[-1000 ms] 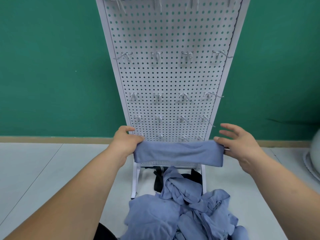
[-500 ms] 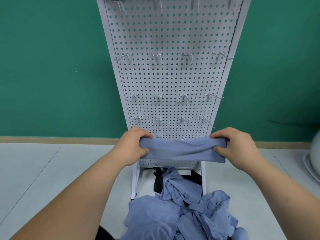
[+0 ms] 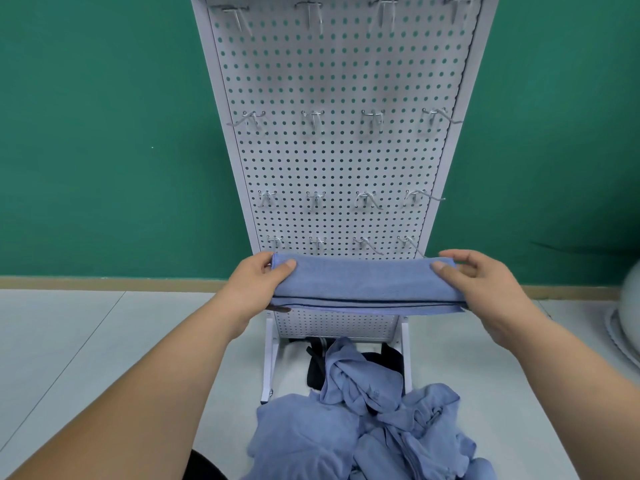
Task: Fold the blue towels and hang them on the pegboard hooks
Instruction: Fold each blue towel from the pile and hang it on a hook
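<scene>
Head view. The folded towel point(image 3: 363, 285) is held level at frame centre, off the floor and just in front of the lower part of the pegboard point(image 3: 339, 161). The left hand point(image 3: 256, 289) is at its 9 o'clock end and the right hand point(image 3: 485, 289) at its 3 o'clock end. Each pinches its end, thumb on the near face, fingers behind.

Change over the last second: the right hand went from spread fingers to a pinch. The band, briefly bunched narrow, now lies flat, with stacked edges showing along its 6 o'clock side. Judgement: fold looks finished; the lift to a hook comes next.

Counts:
- hands 2; folded towel 1; pegboard 1
- hooks point(image 3: 313, 119) visible: 16 — four rows of four, all bare; any lower row is hidden behind the towel
- towel pile point(image 3: 374, 427) at 6 o'clock: number of pieces cannot be told
- towels hung: 0
</scene>
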Demonstrator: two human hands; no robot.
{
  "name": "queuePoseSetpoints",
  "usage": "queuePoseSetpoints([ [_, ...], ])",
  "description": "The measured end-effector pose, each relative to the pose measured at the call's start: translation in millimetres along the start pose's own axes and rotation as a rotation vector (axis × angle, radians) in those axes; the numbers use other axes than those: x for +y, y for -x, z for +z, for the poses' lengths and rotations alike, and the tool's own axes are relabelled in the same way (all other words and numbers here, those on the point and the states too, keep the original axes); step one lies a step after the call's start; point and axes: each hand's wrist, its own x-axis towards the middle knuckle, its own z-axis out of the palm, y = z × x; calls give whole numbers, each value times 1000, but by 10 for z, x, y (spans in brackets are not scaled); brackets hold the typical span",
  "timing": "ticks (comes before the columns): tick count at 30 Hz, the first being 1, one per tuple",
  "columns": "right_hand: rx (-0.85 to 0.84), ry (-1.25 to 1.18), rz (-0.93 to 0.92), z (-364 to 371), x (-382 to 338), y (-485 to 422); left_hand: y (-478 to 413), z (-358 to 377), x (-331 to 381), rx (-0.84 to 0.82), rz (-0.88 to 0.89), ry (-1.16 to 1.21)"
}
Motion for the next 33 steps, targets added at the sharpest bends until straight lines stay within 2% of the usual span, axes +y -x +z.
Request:
queuePoseSetpoints([
  [4,-254,-159,151,-35,-41,3,-18,-25,-33,70,30,-141],
  [9,-149,-22,161,-8,40,-19,-74,-67,-80,127,117,-313],
  [13,-122,192,46,97,120,-15,-87,-9,-120,203,178,-671],
  [15,-80,296,-21,153,175,-6,-57,58,-116,231,166,-709],
  [21,-49,282,-116,395,122,155,55,328,-47,177,112,-442],
  [24,-86,149,-120,575,32,269,132,481,-18,48,59,-195],
  [28,-129,17,-109,835,-51,427,260,664,-4,-94,21,-42],
  [33,-59,-66,-76,998,-109,503,337,720,3,-50,-55,119],
])
